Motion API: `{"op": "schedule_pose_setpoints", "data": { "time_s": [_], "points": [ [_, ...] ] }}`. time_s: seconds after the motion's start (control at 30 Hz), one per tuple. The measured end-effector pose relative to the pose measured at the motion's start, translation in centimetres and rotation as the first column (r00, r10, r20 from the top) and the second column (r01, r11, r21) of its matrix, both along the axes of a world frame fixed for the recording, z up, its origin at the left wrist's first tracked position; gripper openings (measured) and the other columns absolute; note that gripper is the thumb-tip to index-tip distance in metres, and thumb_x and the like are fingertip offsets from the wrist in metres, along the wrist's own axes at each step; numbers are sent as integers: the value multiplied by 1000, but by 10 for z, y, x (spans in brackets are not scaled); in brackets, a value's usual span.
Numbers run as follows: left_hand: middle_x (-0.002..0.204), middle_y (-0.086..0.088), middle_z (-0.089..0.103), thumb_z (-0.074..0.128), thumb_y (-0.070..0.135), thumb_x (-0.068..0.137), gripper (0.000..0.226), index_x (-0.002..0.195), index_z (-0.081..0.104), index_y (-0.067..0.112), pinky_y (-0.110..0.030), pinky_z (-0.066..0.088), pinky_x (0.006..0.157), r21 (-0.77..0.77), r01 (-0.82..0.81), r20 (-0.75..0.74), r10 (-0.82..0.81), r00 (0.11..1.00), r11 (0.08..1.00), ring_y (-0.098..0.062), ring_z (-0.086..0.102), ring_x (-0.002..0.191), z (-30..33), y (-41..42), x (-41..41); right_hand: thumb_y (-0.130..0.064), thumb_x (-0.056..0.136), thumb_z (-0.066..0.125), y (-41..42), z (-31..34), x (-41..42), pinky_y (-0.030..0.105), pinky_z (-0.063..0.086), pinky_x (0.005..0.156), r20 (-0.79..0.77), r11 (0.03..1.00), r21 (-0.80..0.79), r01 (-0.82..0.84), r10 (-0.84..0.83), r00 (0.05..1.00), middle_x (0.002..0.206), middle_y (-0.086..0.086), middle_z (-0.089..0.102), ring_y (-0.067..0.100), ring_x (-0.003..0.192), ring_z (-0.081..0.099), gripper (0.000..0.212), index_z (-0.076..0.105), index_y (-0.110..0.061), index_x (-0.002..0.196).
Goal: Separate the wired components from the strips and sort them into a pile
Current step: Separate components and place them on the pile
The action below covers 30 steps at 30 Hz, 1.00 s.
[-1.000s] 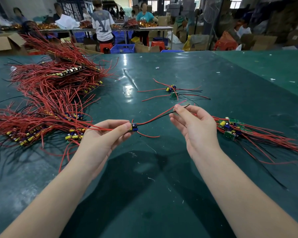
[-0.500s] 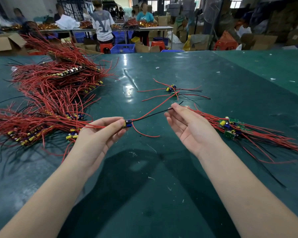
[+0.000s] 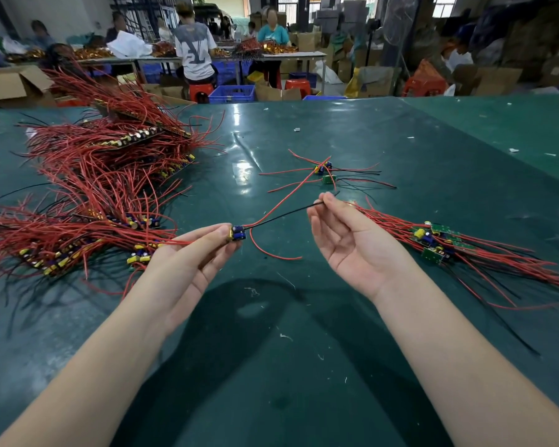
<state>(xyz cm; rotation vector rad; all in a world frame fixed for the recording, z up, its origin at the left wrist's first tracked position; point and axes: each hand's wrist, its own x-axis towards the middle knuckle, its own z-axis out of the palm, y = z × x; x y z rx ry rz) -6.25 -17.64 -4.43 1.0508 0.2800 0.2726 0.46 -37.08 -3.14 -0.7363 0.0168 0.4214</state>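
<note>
My left hand pinches a small wired component, blue and yellow, between thumb and fingertips above the green table. Its black wire runs up to the right, where my right hand pinches its far end at the fingertips, palm up. Its red wires hang loose between the hands. Strips of components with red wires lie heaped at the left. A pile of separated components lies just right of my right hand.
Two loose components with wires lie on the table beyond my hands. Cardboard boxes, blue crates and people at other tables stand past the far edge.
Both hands have drifted slightly left and away from me with the component, and the black wire between them now runs straighter. The red wire has swung up towards the loose components.
</note>
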Motion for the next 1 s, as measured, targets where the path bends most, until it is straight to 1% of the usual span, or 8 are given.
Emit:
{"op": "schedule_pose_setpoints", "data": {
  "time_s": [0.13,0.27,0.5,0.57,0.63,0.73,0.87,1.0],
  "points": [
    [76,-7,73,60,2,83,9,89,66,-2,-12,54,62,-40,-1,11,1,1000,999,-13,72,72,2,1,0,-3,83,69,-4,-4,4,19,56,60,103,987,-91,136,-126,987,78,8,74,16,71,72,10,73,-7,75],
    [75,-7,73,58,0,86,9,89,66,-2,-12,54,62,-41,-9,3,10,1000,999,-12,72,71,2,2,0,0,85,67,-2,-6,4,19,55,62,186,960,-139,243,-216,959,77,8,73,15,69,71,5,70,-3,83],
    [76,-7,74,59,0,86,9,89,66,-3,-13,54,63,-59,14,12,-13,1000,998,-12,71,71,2,-1,2,-4,72,74,4,-4,1,18,55,56,-147,983,141,121,-100,984,77,6,74,12,68,72,7,76,-6,66],
    [76,-7,73,61,1,85,8,89,67,-2,-13,54,63,-69,-2,26,3,1000,998,-12,72,72,2,1,2,-9,65,76,7,-5,-1,19,56,58,-111,993,95,76,-65,992,80,6,74,13,70,72,4,76,-6,68],
    [77,-7,74,65,4,79,12,88,67,-1,-13,54,64,-58,5,52,-2,999,998,-12,72,72,2,2,2,-14,64,77,11,-9,-3,20,56,61,-32,1000,-6,29,-30,999,86,7,75,14,74,72,17,75,-8,79],
    [79,-7,74,68,11,69,22,89,67,0,-13,54,67,38,40,76,-43,996,998,-12,71,73,1,-3,0,-17,66,76,16,-13,-5,21,56,65,87,994,-105,-11,21,996,89,7,74,16,76,72,20,74,-10,85],
    [81,-7,74,69,12,68,20,85,70,3,-17,55,72,129,91,76,-101,992,987,-13,71,75,-3,-8,-2,-14,60,77,20,-15,-8,22,56,65,141,986,-167,-15,39,989,88,9,74,15,70,71,34,70,-7,92],
    [82,-10,74,70,14,66,24,87,70,3,-18,56,73,160,101,56,-111,992,982,-14,70,75,-5,-8,-3,-10,65,75,20,-16,-10,22,56,61,148,981,-190,27,2,989,81,7,74,12,66,70,22,70,-7,87]
  ]
}}
